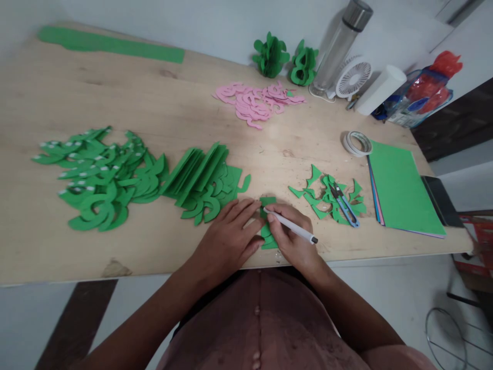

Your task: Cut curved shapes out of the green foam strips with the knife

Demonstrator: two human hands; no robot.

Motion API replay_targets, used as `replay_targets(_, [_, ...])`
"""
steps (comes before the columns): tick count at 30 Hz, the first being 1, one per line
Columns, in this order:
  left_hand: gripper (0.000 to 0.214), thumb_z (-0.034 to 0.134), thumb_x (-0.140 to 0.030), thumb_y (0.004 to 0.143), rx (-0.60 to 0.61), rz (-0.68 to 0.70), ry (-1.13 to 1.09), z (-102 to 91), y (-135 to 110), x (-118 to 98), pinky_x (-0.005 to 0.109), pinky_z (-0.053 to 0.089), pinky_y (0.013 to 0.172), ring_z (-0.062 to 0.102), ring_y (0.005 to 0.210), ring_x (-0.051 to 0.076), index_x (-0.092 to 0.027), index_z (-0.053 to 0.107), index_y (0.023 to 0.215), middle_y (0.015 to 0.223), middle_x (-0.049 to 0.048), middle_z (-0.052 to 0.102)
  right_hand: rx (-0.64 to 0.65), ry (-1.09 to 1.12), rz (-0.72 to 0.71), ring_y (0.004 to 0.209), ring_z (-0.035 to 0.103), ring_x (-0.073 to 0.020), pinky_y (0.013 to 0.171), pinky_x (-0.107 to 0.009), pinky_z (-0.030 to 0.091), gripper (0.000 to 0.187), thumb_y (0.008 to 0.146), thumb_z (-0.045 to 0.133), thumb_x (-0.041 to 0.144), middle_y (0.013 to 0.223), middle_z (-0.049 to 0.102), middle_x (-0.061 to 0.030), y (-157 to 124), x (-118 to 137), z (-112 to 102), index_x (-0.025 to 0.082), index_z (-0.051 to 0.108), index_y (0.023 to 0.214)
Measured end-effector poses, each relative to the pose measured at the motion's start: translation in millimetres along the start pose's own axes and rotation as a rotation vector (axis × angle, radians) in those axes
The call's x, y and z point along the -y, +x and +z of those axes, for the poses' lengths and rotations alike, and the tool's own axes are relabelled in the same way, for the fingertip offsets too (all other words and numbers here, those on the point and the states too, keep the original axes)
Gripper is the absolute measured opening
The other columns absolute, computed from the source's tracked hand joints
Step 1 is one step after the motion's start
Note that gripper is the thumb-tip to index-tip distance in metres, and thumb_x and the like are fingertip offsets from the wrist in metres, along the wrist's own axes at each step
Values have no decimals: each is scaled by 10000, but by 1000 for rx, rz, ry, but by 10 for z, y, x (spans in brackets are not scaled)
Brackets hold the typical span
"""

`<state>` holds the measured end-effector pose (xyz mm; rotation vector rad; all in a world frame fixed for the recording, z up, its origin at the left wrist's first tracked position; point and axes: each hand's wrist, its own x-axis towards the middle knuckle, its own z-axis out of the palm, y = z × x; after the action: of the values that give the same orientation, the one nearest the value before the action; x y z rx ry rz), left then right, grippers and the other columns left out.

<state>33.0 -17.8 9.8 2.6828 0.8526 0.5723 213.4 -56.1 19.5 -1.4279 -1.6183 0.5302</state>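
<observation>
The left hand (234, 231) lies palm down near the front edge of the table (173, 113), its fingers extended to the right and far side and set close together. Its fingertips rest at the left margin of a small green paper piece (268, 244); this hand grips nothing that I can see. The right hand (296, 234) is curled around a white pen (291, 224), pinched between thumb and forefinger, with the tip directed far-left at the paper and the dark end pointing near-right. The forearms enter from the near left and near right and converge in front of the body, so the paper sits between the two hands. Left of the left hand are folded green sheets (200, 169) and curved green cutouts (210, 205). Right of the right hand, blue-handled snips (346, 206) lie on green scraps (318, 205).
</observation>
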Motion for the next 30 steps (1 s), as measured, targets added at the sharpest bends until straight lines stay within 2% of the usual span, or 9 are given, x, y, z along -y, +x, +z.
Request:
replay_targets(11, [249, 545, -269, 936, 8, -20, -24, -3, -4, 1, 570, 434, 1115, 481, 1351, 325, -165, 629, 1147, 1404, 173, 567, -30, 36, 15, 914, 733, -201, 827, -361, 596, 160, 934, 583, 195, 971, 773, -57, -35, 19, -11, 229, 706, 1030])
replay_targets(21, [258, 553, -271, 935, 6, -12, -8, -15, 8, -3, 563, 440, 1113, 502, 1335, 332, -149, 629, 1148, 1389, 183, 578, -13, 22, -1, 949, 733, -210, 861, -364, 593, 160, 935, 590, 210, 968, 772, -49, -15, -27, 7, 238, 712, 1033])
replay_targets(30, [256, 554, -274, 934, 13, -19, -19, -5, -6, 6, 569, 434, 1119, 496, 1343, 325, -169, 633, 1155, 1404, 169, 575, 6, 1, 26, 906, 740, -208, 821, -364, 597, 166, 933, 568, 211, 955, 776, -54, -21, 40, -38, 233, 710, 1016])
